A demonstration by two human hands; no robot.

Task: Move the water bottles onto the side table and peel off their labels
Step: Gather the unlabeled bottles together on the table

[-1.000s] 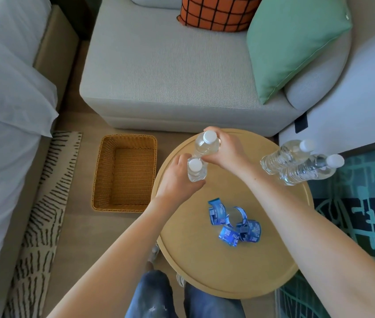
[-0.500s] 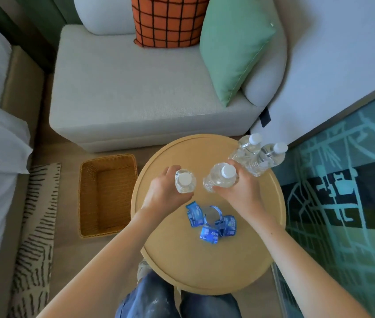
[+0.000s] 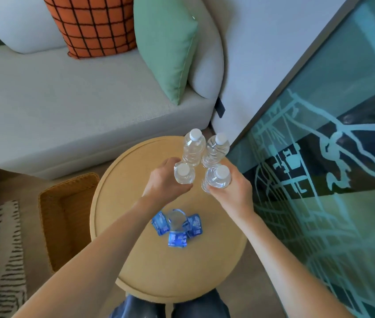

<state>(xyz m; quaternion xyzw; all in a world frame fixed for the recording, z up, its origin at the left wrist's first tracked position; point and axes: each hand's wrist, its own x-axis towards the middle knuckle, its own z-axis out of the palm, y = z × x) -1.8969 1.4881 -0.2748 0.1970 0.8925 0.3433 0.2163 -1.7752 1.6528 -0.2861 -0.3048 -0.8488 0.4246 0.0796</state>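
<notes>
A wicker basket (image 3: 67, 216) sits on the floor left of the round side table (image 3: 136, 271). Above the table's far edge, the left hand (image 3: 164, 182) is clamped on one bare bottle (image 3: 183, 174) and the right hand (image 3: 232, 191) on another (image 3: 217, 179). Two more bottles (image 3: 193, 148) stand at that edge, peeled blue labels (image 3: 177, 228) mid-table.

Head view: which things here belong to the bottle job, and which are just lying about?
Job: side table; four bottles, two held by the left hand and right hand, two standing behind; peeled labels.
Lying about: basket, sofa, cushions, rug.
</notes>
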